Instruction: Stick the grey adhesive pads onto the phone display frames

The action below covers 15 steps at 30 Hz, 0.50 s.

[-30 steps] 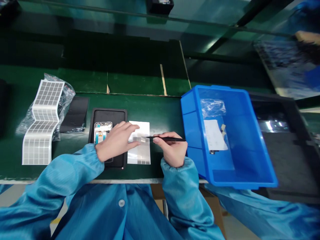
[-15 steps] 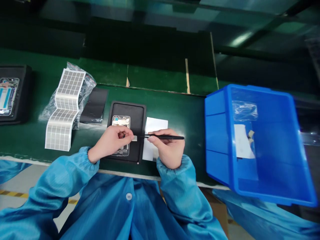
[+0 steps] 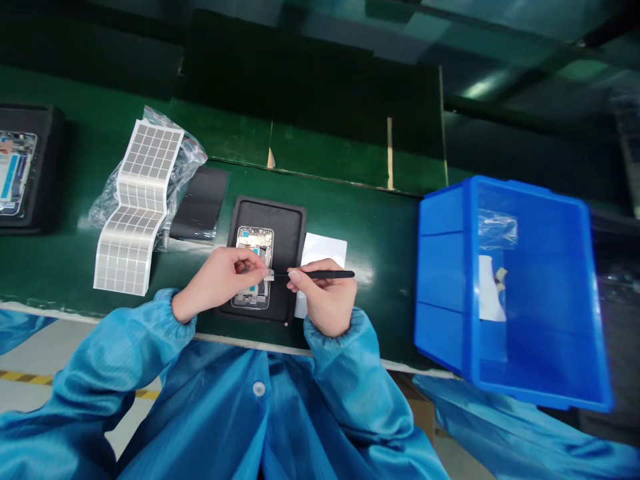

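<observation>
A phone frame (image 3: 254,267) lies in a black tray (image 3: 287,233) on the green bench. My left hand (image 3: 223,281) rests over the frame's lower half, fingers pinched on a small grey sticker (image 3: 269,276) at its right edge. My right hand (image 3: 325,300) grips black tweezers (image 3: 320,274) whose tip meets that sticker. A white backing sheet (image 3: 325,253) lies right of the tray, partly under my right hand.
A folded strip of grey stickers (image 3: 133,207) on a plastic bag lies at the left, beside a dark pad (image 3: 200,203). A blue bin (image 3: 515,287) with a bag and paper stands at the right. Another tray with a phone frame (image 3: 15,173) sits far left.
Both hands moved left off the white sheet to the phone frame, carrying the small sticker. My head turned, shifting the scene to the right.
</observation>
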Motion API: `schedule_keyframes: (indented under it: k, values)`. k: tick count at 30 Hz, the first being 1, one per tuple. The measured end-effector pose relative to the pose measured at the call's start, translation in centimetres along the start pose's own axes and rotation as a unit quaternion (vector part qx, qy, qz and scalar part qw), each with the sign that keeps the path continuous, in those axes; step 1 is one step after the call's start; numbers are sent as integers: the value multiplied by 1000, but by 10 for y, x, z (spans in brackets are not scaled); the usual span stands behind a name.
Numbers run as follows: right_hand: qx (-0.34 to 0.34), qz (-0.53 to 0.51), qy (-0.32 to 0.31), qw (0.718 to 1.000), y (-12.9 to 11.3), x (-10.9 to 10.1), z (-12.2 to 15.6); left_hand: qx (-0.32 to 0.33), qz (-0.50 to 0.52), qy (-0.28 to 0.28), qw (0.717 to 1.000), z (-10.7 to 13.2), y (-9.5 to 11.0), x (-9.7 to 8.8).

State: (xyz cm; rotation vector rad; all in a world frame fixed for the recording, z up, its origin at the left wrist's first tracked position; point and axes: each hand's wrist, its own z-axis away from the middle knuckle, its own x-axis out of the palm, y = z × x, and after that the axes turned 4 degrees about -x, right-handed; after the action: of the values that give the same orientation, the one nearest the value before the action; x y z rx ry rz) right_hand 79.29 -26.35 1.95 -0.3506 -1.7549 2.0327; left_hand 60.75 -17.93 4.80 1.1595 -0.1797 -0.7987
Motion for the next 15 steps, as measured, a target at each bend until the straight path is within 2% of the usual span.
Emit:
schedule_keyframes:
  k: [2,3,5,6,7,10,12,15]
  values:
    - [-7,2,14,1000,3,2,-1,5,-20,38,999,4,-4,-8]
    - [-11,1,20,1000,5,3,-2,3,-48,77,996,7,-6,-12]
    - [-10,2,29,1000,8,6,-5,-10,-154,169,974,13,-14,-20]
    - [-4,5,31,999,9,7,-6,-25,-223,197,954,16,-18,-22]
    - [4,12,31,999,9,10,-8,-44,-292,203,934,19,-23,-22]
    - [40,46,22,998,7,20,-14,-87,-417,148,892,25,-35,-14]
    - [59,66,17,996,6,28,-19,-83,-440,131,885,27,-41,-5]
    - [70,81,12,994,7,37,-23,-50,-436,139,888,30,-47,4]
